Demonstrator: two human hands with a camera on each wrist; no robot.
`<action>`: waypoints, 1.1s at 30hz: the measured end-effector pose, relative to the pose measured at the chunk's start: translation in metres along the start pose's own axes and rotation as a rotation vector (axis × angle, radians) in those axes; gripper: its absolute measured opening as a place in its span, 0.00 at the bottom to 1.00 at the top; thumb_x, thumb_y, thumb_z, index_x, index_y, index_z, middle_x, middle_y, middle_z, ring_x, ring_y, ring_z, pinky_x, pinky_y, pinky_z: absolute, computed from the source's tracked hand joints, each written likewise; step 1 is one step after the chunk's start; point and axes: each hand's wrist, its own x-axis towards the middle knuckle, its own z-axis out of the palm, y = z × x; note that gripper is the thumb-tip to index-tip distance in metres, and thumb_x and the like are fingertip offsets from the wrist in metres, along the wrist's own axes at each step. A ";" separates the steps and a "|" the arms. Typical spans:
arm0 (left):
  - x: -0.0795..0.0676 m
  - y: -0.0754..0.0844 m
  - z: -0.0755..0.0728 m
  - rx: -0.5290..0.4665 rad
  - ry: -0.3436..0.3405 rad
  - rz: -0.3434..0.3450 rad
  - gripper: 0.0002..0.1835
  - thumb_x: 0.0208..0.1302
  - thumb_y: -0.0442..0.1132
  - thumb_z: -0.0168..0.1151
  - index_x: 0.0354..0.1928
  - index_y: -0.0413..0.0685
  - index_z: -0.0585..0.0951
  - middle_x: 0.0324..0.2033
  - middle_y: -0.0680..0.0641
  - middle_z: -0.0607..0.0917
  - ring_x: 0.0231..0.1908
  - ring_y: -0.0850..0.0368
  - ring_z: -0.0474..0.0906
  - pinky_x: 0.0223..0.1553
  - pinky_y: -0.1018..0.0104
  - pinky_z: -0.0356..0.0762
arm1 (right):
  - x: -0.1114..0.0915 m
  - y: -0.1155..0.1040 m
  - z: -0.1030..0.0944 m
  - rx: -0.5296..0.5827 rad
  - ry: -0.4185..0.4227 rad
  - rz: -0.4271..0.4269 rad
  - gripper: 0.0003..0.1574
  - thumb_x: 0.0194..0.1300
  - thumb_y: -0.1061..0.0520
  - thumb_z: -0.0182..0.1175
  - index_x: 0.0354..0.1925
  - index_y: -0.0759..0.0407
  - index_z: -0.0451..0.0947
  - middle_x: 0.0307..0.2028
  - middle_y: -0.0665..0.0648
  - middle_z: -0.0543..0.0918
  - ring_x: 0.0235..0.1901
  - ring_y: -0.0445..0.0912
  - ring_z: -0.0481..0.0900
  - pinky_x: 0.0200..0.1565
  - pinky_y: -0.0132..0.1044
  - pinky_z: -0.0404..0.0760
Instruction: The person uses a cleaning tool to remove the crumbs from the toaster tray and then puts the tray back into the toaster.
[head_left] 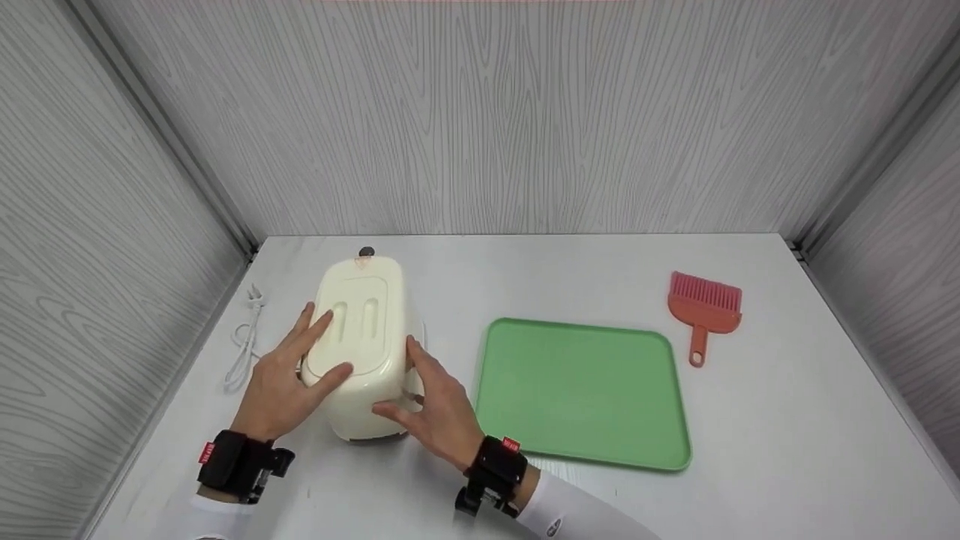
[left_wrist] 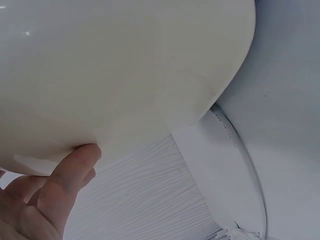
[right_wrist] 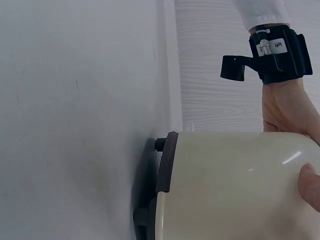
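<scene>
A cream toaster (head_left: pixel 365 345) with a lid on top stands at the left of the table. Two long raised ridges run along the lid. My left hand (head_left: pixel 281 390) rests on the lid's left side, fingers spread, with the thumb across the near corner. At the near right corner my right hand (head_left: pixel 442 416) holds the toaster, thumb on the front face and fingers along the right side. The left wrist view has the glossy cream wall (left_wrist: pixel 125 75) with a thumb (left_wrist: pixel 75 170) against its edge. Dark feet (right_wrist: pixel 142 215) show under the toaster, close to the table.
A white cord with a plug (head_left: pixel 251 330) lies left of the toaster. Right of it is a green tray (head_left: pixel 581 394). Farther right lies a small red brush (head_left: pixel 703 311) with an orange handle. Grey wood-grain walls (head_left: pixel 525 112) enclose the table on three sides.
</scene>
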 end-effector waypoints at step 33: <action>-0.020 0.052 0.031 0.094 0.252 -0.084 0.49 0.54 0.61 0.78 0.72 0.39 0.73 0.70 0.22 0.65 0.47 0.23 0.83 0.38 0.36 0.86 | 0.043 0.039 -0.057 0.260 -0.349 -0.058 0.56 0.65 0.54 0.71 0.81 0.52 0.53 0.77 0.50 0.65 0.73 0.46 0.68 0.57 0.37 0.85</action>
